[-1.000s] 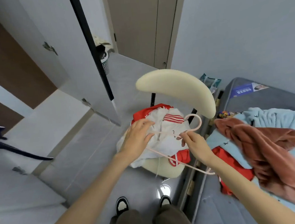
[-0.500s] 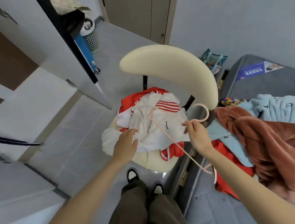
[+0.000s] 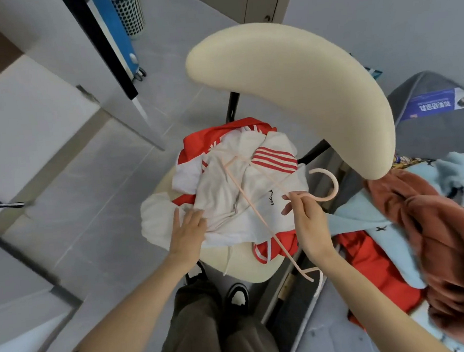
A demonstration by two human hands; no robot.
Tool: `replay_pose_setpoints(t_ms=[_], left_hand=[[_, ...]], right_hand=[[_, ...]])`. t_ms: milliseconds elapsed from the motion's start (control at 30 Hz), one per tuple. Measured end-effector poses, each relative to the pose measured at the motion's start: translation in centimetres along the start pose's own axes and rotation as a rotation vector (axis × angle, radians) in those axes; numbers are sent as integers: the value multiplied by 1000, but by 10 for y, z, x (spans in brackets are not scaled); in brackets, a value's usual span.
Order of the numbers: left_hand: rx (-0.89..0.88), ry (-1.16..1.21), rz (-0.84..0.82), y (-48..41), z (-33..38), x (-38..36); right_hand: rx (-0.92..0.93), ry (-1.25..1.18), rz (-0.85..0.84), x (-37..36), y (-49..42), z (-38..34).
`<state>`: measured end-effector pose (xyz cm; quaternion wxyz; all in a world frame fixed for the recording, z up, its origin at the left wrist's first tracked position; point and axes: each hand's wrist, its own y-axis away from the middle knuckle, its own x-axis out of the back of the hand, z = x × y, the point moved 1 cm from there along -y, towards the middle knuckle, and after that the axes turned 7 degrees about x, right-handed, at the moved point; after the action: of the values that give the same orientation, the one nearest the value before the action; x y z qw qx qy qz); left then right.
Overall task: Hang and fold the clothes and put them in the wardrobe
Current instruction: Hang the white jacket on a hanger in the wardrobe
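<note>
Both forearms extended forward. Left hand [image 3: 188, 230] flat, fingers straight. Right hand [image 3: 309, 219] pinched the hanger [image 3: 243, 191], thumb-forefinger.

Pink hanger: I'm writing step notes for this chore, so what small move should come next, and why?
Probably lift an edge of the white and red garment with the left hand to expose an opening. The right hand pinches the pink hanger below its hook, but it only lies across the crumpled garment on the chair seat, while the left hand just rests on the cloth.
</note>
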<state>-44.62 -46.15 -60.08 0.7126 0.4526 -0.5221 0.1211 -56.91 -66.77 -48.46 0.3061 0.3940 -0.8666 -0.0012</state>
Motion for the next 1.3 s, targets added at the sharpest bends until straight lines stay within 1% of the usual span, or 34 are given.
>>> replay_pose_setpoints(t_ms=[100,233,333,433,567,667,733,800,867,933,1000,1067,1100,1167,1233,1300], left_hand=[[25,147,58,10,-5,5],[-16,348,107,38,-9,37],[-92,387,150,62,-2,77],[-170,440,204,88,9,119],[-168,640,226,125,13,173],[-237,734,325,151,14,212],[-239,800,385,163,11,234],[-256,807,443,166,5,248],[-251,782,507,165,-5,262],[-218,737,539,161,-17,278],[-225,606,537,157,-30,295],[-226,347,514,151,-39,306],[-206,267,500,149,-43,309],[-148,270,506,145,-51,316],[-118,368,562,141,-62,323],[-138,495,604,137,-75,332]], right_hand=[[13,5,3,-6,5,-2],[14,-29,-18,-8,15,-20],[29,-101,-47,-7,23,-42],[117,-101,-129,-1,33,-69],[265,31,-255,12,38,-99],[367,64,-368,15,41,-121],[360,52,-381,11,46,-135],[372,66,-283,8,49,-150],[423,119,-177,12,46,-168],[450,129,-126,24,39,-189],[428,137,-148,39,32,-214],[388,161,-199,51,26,-238],[368,129,-235,56,26,-251],[311,32,-311,65,26,-270],[228,-53,-376,75,27,-285],[98,-187,-439,81,25,-295]])
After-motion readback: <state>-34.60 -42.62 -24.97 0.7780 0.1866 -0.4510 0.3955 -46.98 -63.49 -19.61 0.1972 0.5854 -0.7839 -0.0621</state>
